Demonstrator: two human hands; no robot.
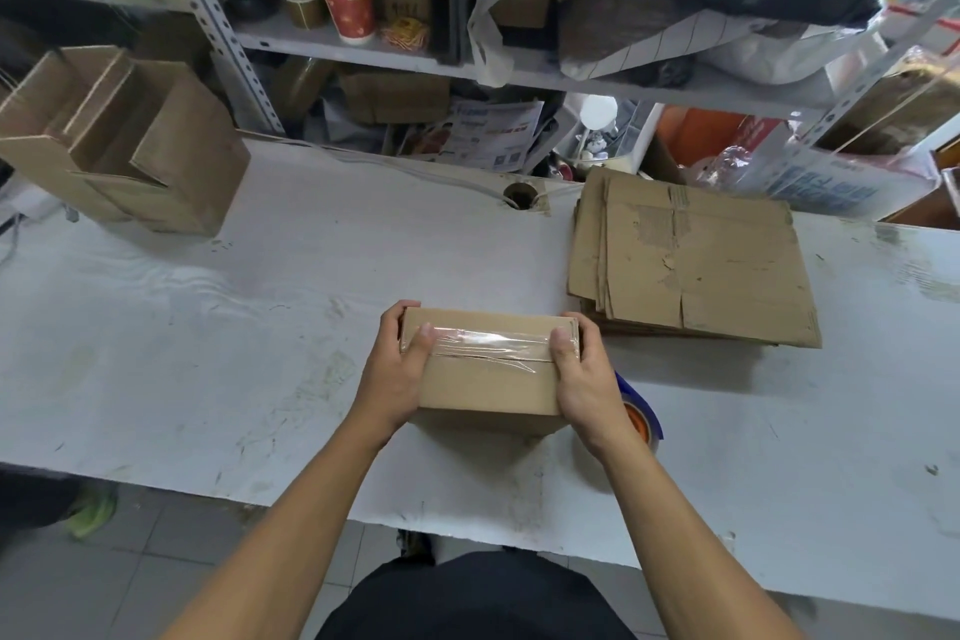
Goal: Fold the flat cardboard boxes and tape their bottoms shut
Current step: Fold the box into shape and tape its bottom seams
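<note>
Box (488, 382), seam taped clear, gripped by both hands.

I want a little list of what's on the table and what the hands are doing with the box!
held thing: small brown cardboard box, clear tape strip across its seam
left hand: grips the box's left end
right hand: grips the box's right end
right of box: stack of flat brown cardboard sheets
far left: folded open cardboard boxes
behind right wrist: blue tape roll
surface: white table
</note>
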